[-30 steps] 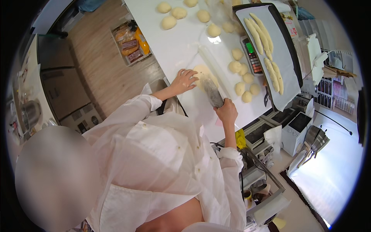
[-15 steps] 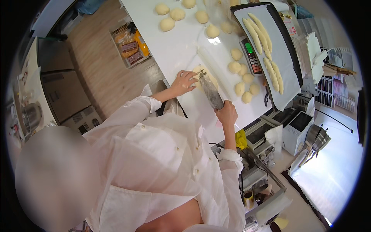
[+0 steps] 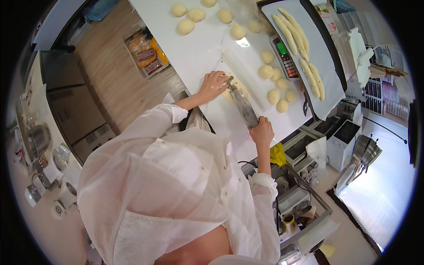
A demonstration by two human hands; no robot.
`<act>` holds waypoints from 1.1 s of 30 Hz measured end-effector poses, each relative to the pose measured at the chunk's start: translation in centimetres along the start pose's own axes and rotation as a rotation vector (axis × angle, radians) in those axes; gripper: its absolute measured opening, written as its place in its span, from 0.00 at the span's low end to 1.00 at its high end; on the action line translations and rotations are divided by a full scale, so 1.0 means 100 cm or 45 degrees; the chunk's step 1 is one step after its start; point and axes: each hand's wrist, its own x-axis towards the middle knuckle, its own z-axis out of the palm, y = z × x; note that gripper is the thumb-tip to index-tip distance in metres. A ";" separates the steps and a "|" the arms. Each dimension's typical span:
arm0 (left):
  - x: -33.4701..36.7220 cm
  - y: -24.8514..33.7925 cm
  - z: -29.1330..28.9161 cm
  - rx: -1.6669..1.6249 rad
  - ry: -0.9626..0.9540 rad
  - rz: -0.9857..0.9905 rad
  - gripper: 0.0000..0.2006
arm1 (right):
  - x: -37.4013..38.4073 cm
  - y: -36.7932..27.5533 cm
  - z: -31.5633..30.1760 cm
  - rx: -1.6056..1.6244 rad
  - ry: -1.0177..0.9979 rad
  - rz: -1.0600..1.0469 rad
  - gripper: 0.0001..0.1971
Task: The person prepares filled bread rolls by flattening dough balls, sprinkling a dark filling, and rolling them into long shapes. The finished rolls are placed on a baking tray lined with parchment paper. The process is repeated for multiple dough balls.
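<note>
My left hand lies flat on the white worktable, pressing the near end of a flattened piece of dough. My right hand is closed around the back of a grey piping bag. The bag slants up to the left, with its tip over the dough next to my left fingers. A small dark blob of filling sits at the tip. A long clear strip of plastic lies just beyond the dough.
Round dough balls are clustered right of the dough, and more sit at the far end. A small scale stands beside a dark tray of long shaped dough pieces. Machines and containers crowd the right side.
The piping bag's tip has shifted slightly toward my left fingers, and dark filling now shows on the dough. My left hand has stayed in place.
</note>
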 end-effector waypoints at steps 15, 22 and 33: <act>0.024 -0.011 0.018 0.044 -0.213 0.342 0.10 | -0.014 0.011 0.004 0.058 -0.020 0.059 0.23; 0.024 -0.009 0.012 0.065 -0.166 0.353 0.10 | -0.021 0.018 0.012 0.092 0.064 0.067 0.22; 0.032 -0.010 0.011 0.176 -0.191 0.272 0.09 | -0.032 0.021 0.013 0.072 0.069 0.084 0.23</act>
